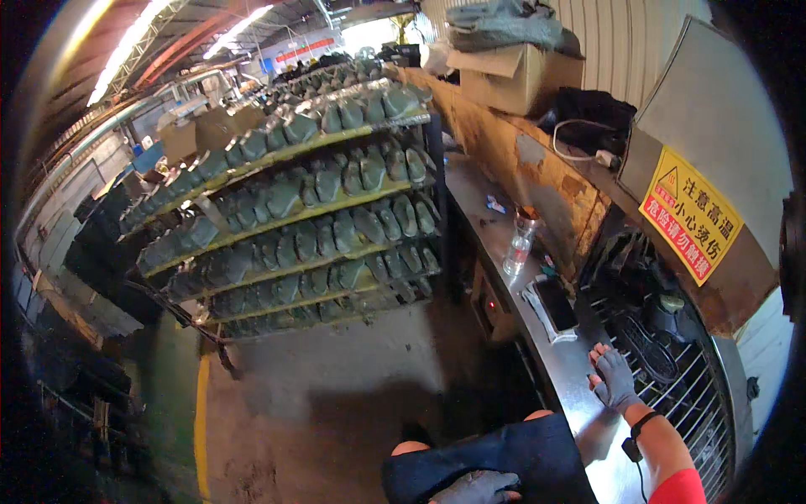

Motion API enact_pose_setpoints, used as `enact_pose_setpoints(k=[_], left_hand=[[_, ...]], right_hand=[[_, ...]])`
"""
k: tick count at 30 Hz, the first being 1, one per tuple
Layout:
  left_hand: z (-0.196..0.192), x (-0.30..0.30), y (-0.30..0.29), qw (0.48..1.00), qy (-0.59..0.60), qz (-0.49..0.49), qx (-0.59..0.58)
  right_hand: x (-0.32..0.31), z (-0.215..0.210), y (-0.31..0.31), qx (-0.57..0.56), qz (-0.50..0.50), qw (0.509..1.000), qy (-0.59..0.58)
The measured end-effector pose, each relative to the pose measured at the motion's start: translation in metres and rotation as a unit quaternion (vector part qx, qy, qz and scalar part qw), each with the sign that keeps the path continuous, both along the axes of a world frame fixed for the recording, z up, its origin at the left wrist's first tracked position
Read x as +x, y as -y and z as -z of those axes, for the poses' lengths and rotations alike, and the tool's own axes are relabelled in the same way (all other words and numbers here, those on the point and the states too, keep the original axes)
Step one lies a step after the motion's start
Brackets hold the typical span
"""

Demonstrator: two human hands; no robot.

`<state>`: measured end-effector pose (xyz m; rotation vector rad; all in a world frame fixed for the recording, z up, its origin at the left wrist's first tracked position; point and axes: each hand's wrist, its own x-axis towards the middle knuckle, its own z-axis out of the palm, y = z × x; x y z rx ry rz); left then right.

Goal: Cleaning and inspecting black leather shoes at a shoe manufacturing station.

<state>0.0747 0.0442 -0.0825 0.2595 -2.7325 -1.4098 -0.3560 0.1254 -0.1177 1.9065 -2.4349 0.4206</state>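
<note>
My right hand (615, 380), in a grey glove with bare fingertips, rests at the border of the metal bench and the wire rack. Its fingers are spread and hold nothing. Beside it on the rack (693, 420) lies a black shoe sole (646, 349), with more dark footwear pieces (667, 315) behind. My left hand (478, 487), gloved alike, lies flat on the dark cloth (520, 458) over my lap, partly cut off by the lower edge. Just beyond my right hand, a black phone (556, 304) lies on a white pad on the bench (575, 395).
A clear bottle (518, 249) stands farther along the bench. The hood over the rack carries a yellow and red warning sign (693, 215). Ahead on the left, a multi-tier cart (290, 220) holds rows of grey-green shoe lasts. A cardboard box (512, 80) sits on the rusty ledge.
</note>
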Motion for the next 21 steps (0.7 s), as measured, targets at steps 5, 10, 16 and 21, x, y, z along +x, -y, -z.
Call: enact_pose_setpoints(k=[5,10,16,21], left_hand=[[-0.002,0.004,-0.004,0.995,-0.055,-0.052,0.057],[-0.018,-0.003,-0.007,0.978,0.125,-0.023,0.168],[0.015,0.002,-0.013,0.976,0.082,-0.059,0.194],[0.027,-0.011,-0.013,0.937,0.187,-0.104,0.276]], right_hand=[[0.002,0.004,-0.008,-0.016,-0.010,1.000,-0.019],[0.000,0.013,-0.013,-0.068,-0.036,0.997,-0.028],[0.017,-0.007,-0.023,-0.036,-0.001,0.999,-0.002],[0.010,-0.006,-0.027,-0.073,-0.005,0.997,0.030]])
